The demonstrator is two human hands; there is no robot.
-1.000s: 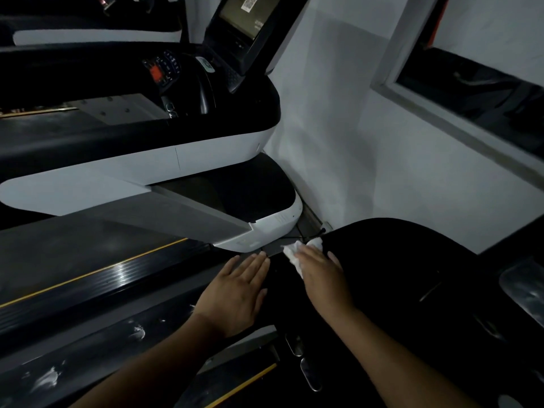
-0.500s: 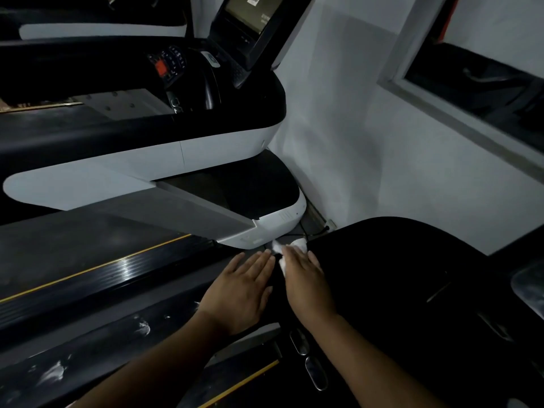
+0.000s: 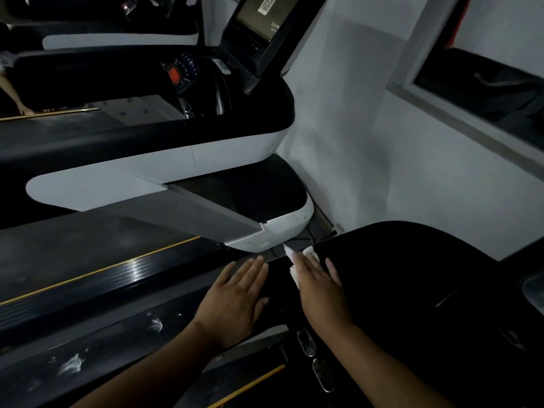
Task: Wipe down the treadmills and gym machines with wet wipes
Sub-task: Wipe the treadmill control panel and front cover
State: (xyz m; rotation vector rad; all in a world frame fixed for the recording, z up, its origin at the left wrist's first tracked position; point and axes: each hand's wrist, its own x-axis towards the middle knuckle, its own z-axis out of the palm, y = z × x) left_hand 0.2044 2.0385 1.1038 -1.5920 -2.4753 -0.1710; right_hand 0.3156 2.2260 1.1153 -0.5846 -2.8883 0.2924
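Observation:
My right hand [image 3: 319, 287] lies flat, fingers straight, pressing a white wet wipe [image 3: 294, 260] onto the black front hood [image 3: 412, 275] of the near treadmill. The wipe shows at the fingertips and along the hand's left edge. My left hand [image 3: 235, 298] rests flat with straight fingers on the dark side rail [image 3: 117, 334] just left of the hood, holding nothing. A second treadmill [image 3: 206, 160] with a white and black body stands beyond, its screen [image 3: 265, 16] at the top.
A pale wall [image 3: 382, 142] with a dark window [image 3: 485, 83] runs along the right. Cables and a wall socket [image 3: 338, 229] sit in the gap between the two hoods. White smears mark the near rail [image 3: 70, 366]. Someone's arm [image 3: 14, 98] shows at far left.
My right hand slid the wipe left toward my left hand, then back slightly right and forward on the hood. My left hand stayed flat in the same spot.

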